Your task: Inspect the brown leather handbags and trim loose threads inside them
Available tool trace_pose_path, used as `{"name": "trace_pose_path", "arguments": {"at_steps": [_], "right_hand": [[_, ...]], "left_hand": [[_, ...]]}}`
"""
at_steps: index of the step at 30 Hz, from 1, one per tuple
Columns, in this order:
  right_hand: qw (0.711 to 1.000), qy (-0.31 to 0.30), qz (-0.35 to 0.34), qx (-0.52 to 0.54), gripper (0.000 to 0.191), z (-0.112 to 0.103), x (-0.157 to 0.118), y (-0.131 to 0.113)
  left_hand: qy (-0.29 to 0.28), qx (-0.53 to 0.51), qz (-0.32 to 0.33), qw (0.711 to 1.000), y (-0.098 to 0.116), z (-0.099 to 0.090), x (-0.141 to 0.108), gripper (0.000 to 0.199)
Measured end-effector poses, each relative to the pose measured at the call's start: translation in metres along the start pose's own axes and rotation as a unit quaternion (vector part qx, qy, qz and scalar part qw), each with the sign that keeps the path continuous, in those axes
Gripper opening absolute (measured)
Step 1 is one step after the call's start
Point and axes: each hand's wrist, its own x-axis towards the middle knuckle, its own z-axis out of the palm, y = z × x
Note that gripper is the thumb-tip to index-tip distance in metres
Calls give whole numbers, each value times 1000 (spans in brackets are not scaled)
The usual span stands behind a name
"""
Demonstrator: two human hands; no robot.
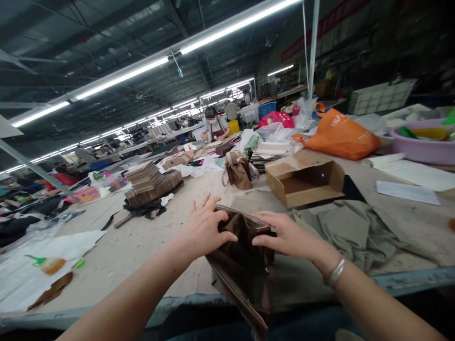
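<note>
A dark brown bag [245,270] lies over the table's front edge, its mouth spread open towards me and its inside lining showing. My left hand [206,227] is at the bag's upper left rim, with the thumb inside the opening and the other fingers over the outer edge. On the upper right rim, my right hand [280,234] grips the edge between thumb and fingers; a bracelet is on that wrist. Grey-green cloth [351,227] is spread under the bag and to its right.
An open cardboard box [305,182] and a small brown bag [239,170] stand beyond my hands. Stacked brown pieces [152,182] lie left, a glue bottle [50,265] nearer. An orange bag [341,135] and purple basin [423,147] are right. A person [215,128] works across the table.
</note>
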Motion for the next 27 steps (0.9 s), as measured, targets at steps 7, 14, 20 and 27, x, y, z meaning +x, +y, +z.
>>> {"name": "trace_pose_path", "arguments": {"at_steps": [7,14,20,27], "right_hand": [[999,38,6,-2,19,7,9,1],[997,55,35,-47,24,9,10,6],[991,78,14,-109,27,16,10,4],[988,82,19,-131,26,20,9,2]], "left_hand": [[14,-59,19,998,-18,10,9,19],[50,-138,43,988,-33,15,13,21],[63,-124,38,990,-33,19,15,24],[73,-95,3,993,-30,24,16,22]]}}
